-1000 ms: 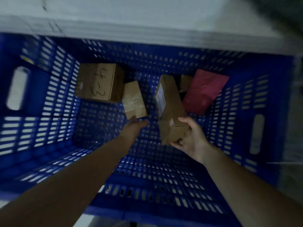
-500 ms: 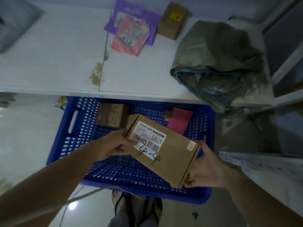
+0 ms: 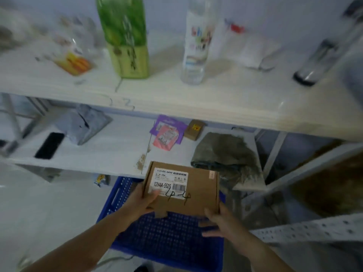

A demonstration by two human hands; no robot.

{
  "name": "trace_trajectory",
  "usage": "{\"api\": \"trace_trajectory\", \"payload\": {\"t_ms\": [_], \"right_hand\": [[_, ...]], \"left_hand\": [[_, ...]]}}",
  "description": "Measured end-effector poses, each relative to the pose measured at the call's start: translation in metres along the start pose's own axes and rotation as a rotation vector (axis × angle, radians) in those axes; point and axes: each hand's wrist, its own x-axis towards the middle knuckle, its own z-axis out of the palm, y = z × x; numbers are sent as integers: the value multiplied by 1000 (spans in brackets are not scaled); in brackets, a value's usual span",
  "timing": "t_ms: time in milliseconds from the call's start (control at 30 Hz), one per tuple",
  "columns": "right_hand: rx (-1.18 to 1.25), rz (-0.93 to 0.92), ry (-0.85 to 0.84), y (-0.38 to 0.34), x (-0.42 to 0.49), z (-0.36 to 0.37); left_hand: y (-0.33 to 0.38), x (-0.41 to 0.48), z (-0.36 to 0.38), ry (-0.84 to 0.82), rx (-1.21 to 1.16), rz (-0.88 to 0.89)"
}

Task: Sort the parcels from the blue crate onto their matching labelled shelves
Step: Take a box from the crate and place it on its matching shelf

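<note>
I hold a flat brown cardboard parcel (image 3: 196, 193) above the blue crate (image 3: 169, 238). It has a white printed label and a handwritten mark reading about "4-4". My left hand (image 3: 143, 201) grips its left edge with the thumb on the label. At the parcel's lower right corner, my right hand (image 3: 218, 222) grips it. The parcel hides most of the crate's inside. Behind it are two white shelves: the lower shelf (image 3: 110, 152) and the upper shelf (image 3: 216, 99), whose front edge bears a faint handwritten mark.
On the lower shelf lie a purple mailer (image 3: 169, 122), a pink mailer (image 3: 166, 138), a small brown box (image 3: 194, 129), a grey bag (image 3: 84, 124), a black slab (image 3: 50, 145) and an olive cloth bundle (image 3: 225, 154). The upper shelf holds a green carton (image 3: 125, 38), a clear bottle (image 3: 196, 46) and other items.
I lifted the parcel out of the crate with both hands and turned its label up. My view rose from the crate's inside to the shelves.
</note>
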Motion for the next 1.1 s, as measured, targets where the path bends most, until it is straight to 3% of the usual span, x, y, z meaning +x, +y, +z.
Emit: {"api": "trace_trajectory", "payload": {"t_ms": [100, 233, 333, 500, 600, 700, 767, 900, 1000, 1100], "right_hand": [[-1, -258, 166, -55, -69, 4], [-143, -748, 476, -118, -175, 26], [-87, -1099, 716, -159, -256, 50], [22, -1418, 889, -220, -371, 70], [61, -1597, 1008, -256, -434, 73], [73, -1629, 1185, -287, -491, 70], [40, -1586, 1218, -300, -524, 63], [29, -1429, 1180, -302, -577, 48], [21, -1388, 1249, -292, -606, 38], [-32, -1339, 1333, -267, -630, 24]], "left_hand": [[56, -60, 1, -16, 78, 153], [141, -140, 5, 10, 220, 553], [206, -194, 16, 98, 85, 875], [309, -286, 30, 299, 130, 1328], [365, -333, 39, 273, 110, 1461], [417, -371, 49, 138, -14, 1522], [449, -392, 56, 75, -54, 1480], [491, -417, 67, -120, 72, 1315], [502, -430, 82, -163, 204, 1379], [499, -443, 106, -224, 185, 1392]]}}
